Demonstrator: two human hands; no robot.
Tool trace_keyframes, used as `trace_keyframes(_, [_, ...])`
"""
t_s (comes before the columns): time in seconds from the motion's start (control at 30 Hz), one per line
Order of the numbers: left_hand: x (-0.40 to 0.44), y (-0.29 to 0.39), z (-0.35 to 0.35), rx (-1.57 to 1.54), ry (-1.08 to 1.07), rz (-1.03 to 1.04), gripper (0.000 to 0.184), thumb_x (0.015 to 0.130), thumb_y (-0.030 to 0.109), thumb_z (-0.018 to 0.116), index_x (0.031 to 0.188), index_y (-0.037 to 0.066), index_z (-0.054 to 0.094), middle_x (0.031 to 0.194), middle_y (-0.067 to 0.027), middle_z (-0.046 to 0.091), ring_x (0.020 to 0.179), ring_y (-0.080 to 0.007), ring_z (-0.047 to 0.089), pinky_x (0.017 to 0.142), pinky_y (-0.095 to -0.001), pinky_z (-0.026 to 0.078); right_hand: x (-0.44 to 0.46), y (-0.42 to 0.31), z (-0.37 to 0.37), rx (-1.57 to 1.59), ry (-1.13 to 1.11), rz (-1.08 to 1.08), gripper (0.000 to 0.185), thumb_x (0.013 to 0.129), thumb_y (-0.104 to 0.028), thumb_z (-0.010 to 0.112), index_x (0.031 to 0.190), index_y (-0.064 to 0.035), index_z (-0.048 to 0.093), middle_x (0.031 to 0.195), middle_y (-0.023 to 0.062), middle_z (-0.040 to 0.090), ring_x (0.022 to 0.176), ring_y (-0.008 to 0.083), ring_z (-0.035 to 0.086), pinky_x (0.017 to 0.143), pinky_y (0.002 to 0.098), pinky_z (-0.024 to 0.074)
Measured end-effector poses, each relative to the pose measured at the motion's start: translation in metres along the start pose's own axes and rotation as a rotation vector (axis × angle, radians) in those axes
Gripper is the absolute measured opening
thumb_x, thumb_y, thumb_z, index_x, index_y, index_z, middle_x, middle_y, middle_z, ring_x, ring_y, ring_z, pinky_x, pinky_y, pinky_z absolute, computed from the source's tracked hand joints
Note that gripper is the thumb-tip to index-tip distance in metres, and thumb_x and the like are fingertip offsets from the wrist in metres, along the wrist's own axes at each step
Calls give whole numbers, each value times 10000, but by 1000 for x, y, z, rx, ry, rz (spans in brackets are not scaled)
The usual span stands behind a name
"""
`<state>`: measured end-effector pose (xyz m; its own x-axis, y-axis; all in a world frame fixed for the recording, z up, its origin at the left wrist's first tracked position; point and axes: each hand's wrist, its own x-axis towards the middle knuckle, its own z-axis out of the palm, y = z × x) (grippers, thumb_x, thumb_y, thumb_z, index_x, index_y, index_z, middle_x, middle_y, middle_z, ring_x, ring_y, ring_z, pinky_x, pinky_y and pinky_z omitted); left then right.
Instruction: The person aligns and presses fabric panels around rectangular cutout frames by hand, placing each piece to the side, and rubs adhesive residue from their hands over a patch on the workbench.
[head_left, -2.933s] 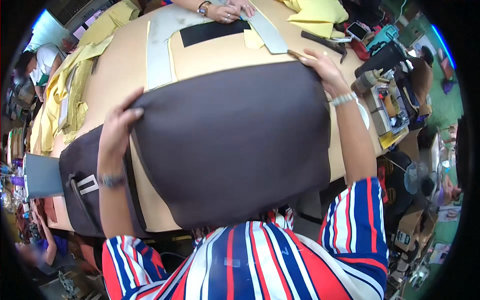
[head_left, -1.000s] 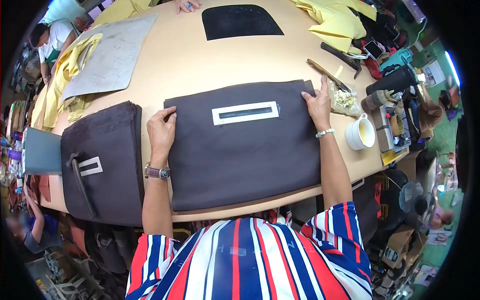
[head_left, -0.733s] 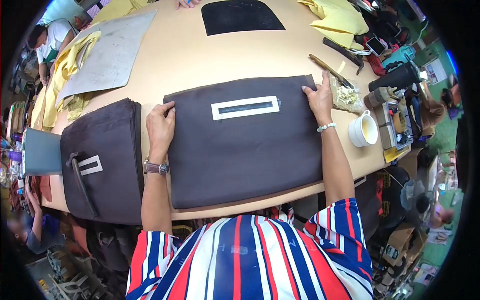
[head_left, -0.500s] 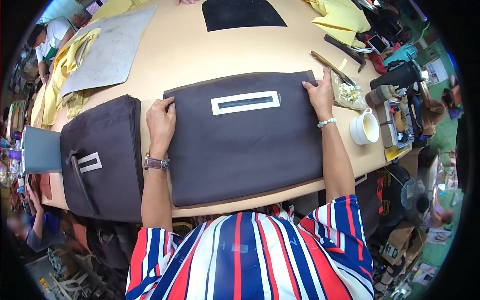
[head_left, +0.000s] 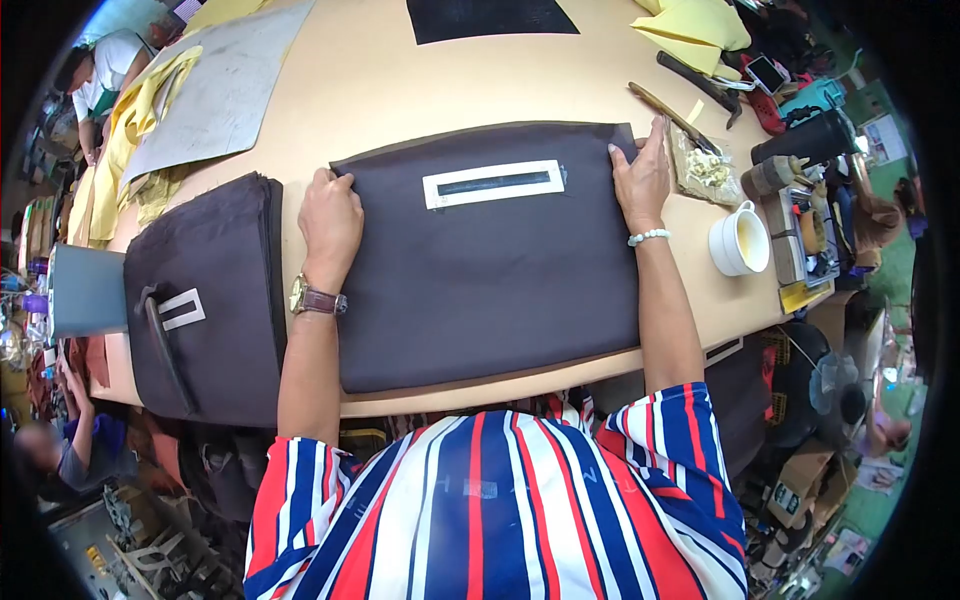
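Observation:
A large dark brown fabric panel [head_left: 490,290] lies flat in front of me, apparently in more than one layer. On its upper part sits a white rectangular frame [head_left: 555,176] around a narrow dark slot. My left hand [head_left: 331,220] is closed on the panel's upper left edge, fingers curled and thumb on top. At the upper right edge my right hand [head_left: 641,178] grips the same panel, thumb on its face and fingers at the side, partly hidden. To the left lies a stack of similar dark panels [head_left: 225,250] with a small white frame [head_left: 190,318] and a hammer [head_left: 168,350] on it.
A white cup [head_left: 728,244] stands right of the panel, near a bag of pale scraps [head_left: 706,172] and a tool tray [head_left: 800,240]. Beyond lie a second hammer [head_left: 695,85], yellow cloth [head_left: 700,35] and a grey sheet [head_left: 225,90]. Other people work at left.
The view has shifted slightly, so the table sits a little higher. Both hands stay at the panel's upper edges; the left fingers have curled further round the edge.

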<state>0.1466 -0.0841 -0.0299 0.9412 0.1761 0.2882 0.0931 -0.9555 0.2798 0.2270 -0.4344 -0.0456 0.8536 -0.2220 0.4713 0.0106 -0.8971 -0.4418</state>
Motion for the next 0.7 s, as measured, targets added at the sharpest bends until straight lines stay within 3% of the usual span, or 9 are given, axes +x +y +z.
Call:
trace_keyframes(0.1, [8, 12, -7, 392, 25, 168, 209, 753, 50, 558, 925, 11, 669, 1185, -162, 501, 1095, -311, 481, 868, -473, 397, -3, 3, 7, -50, 23, -16, 743, 750, -196, 671, 1344, -8, 267, 1024, 154, 575, 962, 318, 543, 813, 410, 431])
trace_keyframes(0.2, [26, 39, -10, 562, -4, 245, 296, 743, 63, 566, 1030, 12, 620, 1339, -167, 381, 1270, -322, 320, 956, -548, 318, -3, 2, 6, -30, 16, 6, 732, 747, -195, 672, 1335, -8, 278, 1037, 149, 575, 985, 317, 534, 827, 420, 420])
trace_keyframes(0.33, [34, 85, -2, 403, 22, 569, 405, 814, 188, 560, 1172, 9, 499, 1353, -180, 363, 1284, -311, 317, 1010, -539, 285, -3, 4, 7, -27, 18, 8, 721, 746, -199, 673, 1323, -11, 284, 1043, 150, 577, 987, 321, 534, 830, 430, 417])
trace_keyframes(0.43, [-3, 130, -6, 77, -206, 740, 470, 856, 276, 523, 1223, -6, 443, 1332, -183, 377, 1284, -319, 306, 1023, -529, 264, -3, 2, 6, -17, 3, 20, 718, 745, -199, 672, 1320, -14, 285, 1047, 151, 578, 990, 323, 533, 833, 432, 416])
trace_keyframes(0.5, [-42, 149, 8, -91, -248, 829, 534, 866, 320, 511, 1244, -46, 421, 1337, -209, 366, 1286, -330, 298, 1037, -515, 240, -2, 3, 6, -4, -3, 26, 712, 744, -199, 672, 1316, -15, 289, 1047, 151, 578, 990, 325, 534, 835, 431, 416])
trace_keyframes(0.7, [-123, 188, 30, -356, -309, 790, 623, 890, 374, 455, 1344, -29, 316, 1433, -186, 250, 1346, -313, 197, 1068, -495, 181, -2, 7, 9, -27, 15, 6, 718, 740, -206, 675, 1317, -14, 292, 1047, 162, 574, 987, 334, 533, 830, 437, 420])
